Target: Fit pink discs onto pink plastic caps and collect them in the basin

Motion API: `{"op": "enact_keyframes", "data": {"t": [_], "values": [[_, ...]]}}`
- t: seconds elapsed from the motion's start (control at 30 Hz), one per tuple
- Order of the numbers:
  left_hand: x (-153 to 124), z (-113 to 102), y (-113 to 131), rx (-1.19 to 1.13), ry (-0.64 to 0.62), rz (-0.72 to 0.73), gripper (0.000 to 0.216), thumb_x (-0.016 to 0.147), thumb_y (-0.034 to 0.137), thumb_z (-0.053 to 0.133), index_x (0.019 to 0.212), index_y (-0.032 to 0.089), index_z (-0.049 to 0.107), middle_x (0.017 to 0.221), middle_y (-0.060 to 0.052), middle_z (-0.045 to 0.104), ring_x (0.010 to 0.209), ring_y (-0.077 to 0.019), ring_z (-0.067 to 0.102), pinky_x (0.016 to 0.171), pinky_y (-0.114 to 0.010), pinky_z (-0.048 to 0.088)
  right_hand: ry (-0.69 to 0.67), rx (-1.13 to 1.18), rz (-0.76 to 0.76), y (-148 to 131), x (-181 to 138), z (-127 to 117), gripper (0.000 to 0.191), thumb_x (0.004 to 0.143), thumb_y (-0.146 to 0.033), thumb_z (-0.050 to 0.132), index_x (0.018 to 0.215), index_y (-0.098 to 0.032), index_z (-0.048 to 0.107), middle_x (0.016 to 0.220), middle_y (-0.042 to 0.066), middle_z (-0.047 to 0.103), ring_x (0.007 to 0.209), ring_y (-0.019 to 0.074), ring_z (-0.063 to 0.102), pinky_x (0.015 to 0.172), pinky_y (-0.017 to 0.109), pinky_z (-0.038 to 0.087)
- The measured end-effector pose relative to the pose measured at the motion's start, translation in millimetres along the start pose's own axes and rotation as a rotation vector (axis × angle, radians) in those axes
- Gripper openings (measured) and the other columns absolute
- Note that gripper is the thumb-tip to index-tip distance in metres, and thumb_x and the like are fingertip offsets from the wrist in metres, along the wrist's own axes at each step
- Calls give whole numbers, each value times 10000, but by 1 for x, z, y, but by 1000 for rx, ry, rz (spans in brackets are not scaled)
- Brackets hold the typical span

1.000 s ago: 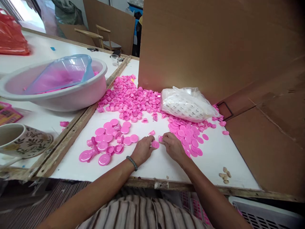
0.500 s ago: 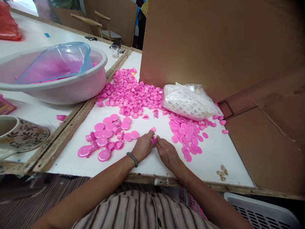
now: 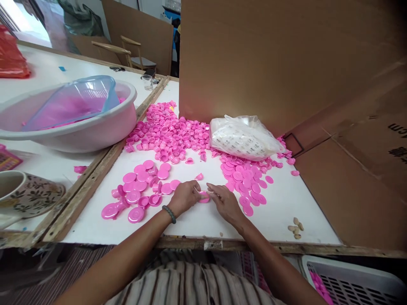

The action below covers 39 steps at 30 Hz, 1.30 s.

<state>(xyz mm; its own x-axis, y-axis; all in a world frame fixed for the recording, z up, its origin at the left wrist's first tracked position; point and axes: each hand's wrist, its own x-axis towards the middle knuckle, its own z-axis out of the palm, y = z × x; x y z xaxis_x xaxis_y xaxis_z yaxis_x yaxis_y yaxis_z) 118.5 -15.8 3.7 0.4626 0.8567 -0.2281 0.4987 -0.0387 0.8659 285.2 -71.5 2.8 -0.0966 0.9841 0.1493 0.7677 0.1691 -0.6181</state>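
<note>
At lower centre, the left hand lies knuckles-up on the white table, its fingers pinched on a pink cap. The right hand meets it from the right, fingers gripping the same cap, which sits low against the table between both sets of fingertips. At upper left, a pale basin holds a blue scoop and pink pieces. At lower right, a white basket holds more.

Recorded: cap, heaped caps and flat discs uniformly bright pink on a white table; basin pale pink, scoop translucent blue, mug cream with dark floral print, cardboard plain brown, shirt brown-and-cream striped.
</note>
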Motion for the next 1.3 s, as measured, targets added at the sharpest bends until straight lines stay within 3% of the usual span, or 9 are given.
{"op": "enact_keyframes", "data": {"t": [0.13,0.27,0.43,0.63,0.87,1.0,1.1,1.3], "values": [[7,-3,7,-12,-118,-194,214,659,340,637,675,170,508,494,11,590,441,-122,558,429,-201,420,-125,-122,-203,-1,0,-5,270,856,-299,495,1105,-233,578,949,64,625,876,187,505,699,306,428],[17,-8,13,60,-200,-311,239,604,303,691,590,159,500,476,2,593,432,-117,563,447,-202,455,-183,-218,-258,-3,8,-8,193,839,-334,523,924,-200,632,820,57,600,818,175,462,638,270,384],[27,-11,13,-13,-264,-414,293,555,269,746,563,150,479,462,-1,592,458,-133,588,490,-227,494,-261,-280,-322,3,21,-8,161,847,-303,518,819,-193,632,741,35,548,764,153,424,574,239,323],[21,-8,8,-159,-221,-357,315,545,273,755,545,148,466,427,-2,574,435,-149,582,469,-266,501,-208,-295,-329,6,17,-4,204,849,-349,505,818,-204,646,712,30,538,732,153,425,576,246,328],[9,1,-8,-237,-58,-197,312,590,362,720,642,155,492,482,19,583,461,-121,580,452,-216,469,10,-183,-117,-6,-8,6,235,772,-385,601,874,-179,646,735,47,575,756,179,478,663,291,394],[3,-3,-10,-321,-118,-145,304,565,292,741,698,149,508,514,36,580,454,-88,550,453,-191,450,-114,-54,-116,-8,-5,4,256,772,-383,604,970,-223,631,753,11,561,713,141,500,608,238,382],[-3,-4,-8,-370,-132,-148,306,555,237,745,712,147,498,500,46,573,437,-76,536,455,-185,447,-240,-18,-144,-5,2,1,124,778,-330,609,845,-236,657,673,-20,535,659,116,495,571,210,348],[-4,-2,-5,-408,-138,-350,359,561,239,757,740,159,456,458,33,585,450,-134,592,474,-252,503,-289,66,-128,0,9,2,126,743,-304,649,839,-222,647,722,-15,599,719,129,515,627,225,372]]}}
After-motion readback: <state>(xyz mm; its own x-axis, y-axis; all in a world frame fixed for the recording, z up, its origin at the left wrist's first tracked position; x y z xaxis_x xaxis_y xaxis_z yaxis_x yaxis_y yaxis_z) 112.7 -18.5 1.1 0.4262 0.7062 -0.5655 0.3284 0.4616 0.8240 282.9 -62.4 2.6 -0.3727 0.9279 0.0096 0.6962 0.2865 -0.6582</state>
